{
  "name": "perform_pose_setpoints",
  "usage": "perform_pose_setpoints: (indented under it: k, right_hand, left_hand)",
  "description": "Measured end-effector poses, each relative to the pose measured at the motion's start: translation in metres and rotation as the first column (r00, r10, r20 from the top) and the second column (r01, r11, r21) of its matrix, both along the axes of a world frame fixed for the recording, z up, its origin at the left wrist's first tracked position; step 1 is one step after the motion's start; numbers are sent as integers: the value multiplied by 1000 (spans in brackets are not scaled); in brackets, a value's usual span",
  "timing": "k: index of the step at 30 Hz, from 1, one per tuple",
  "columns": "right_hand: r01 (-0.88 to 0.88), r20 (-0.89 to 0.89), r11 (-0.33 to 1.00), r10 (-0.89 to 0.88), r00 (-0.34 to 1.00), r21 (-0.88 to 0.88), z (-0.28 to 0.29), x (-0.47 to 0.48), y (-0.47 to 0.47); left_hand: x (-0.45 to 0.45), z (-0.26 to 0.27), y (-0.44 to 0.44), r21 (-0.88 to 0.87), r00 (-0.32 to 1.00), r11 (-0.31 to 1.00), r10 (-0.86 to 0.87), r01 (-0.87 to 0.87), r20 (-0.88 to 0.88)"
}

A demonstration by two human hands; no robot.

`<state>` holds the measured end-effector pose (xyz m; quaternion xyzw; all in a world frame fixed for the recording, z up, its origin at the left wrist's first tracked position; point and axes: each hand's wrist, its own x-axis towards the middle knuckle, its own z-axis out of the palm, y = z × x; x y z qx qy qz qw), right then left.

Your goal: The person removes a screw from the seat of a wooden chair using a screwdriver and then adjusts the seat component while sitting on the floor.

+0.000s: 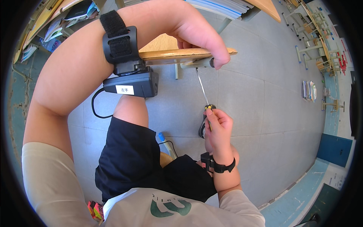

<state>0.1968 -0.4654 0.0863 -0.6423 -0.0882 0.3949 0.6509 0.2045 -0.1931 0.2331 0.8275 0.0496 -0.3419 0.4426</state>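
My left hand reaches over a varnished wooden board, seen almost edge-on. Its thumb hooks down over the board's edge by the dark end of a pale metal tube; the other fingers are mostly hidden behind the board. Lower down, my right hand grips a screwdriver by its black and yellow handle. The long shaft points up, with the tip at the underside of the tube. Whether the tip sits in a screw is too small to tell.
Desks stuffed with books and papers stand at the top. A stack of books lies on the tiled floor at right, near a row of desks and chairs. Wrist-strapped devices sit on both my arms.
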Motion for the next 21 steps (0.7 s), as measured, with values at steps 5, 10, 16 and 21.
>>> perform_pose_setpoints:
  k: [5,10,16,21]
  right_hand:
    - [17,30,1000,-16,999,-16,-1,-1,1]
    - [22,42,1000,-22,999,-3,-4,-1,-1]
    - [33,48,999,-32,998,-33,-1,-2,-1]
    - [40,53,999,-38,998,-35,-4,-2,-2]
  left_hand:
    - [2,1,1,37,999,999,-30,31,-32]
    - [-2,4,2,49,999,998,-32,32,-8]
    - [-2,5,-1,57,999,998,-37,37,-11]
    - [-1,5,-1,65,999,997,-40,41,-19]
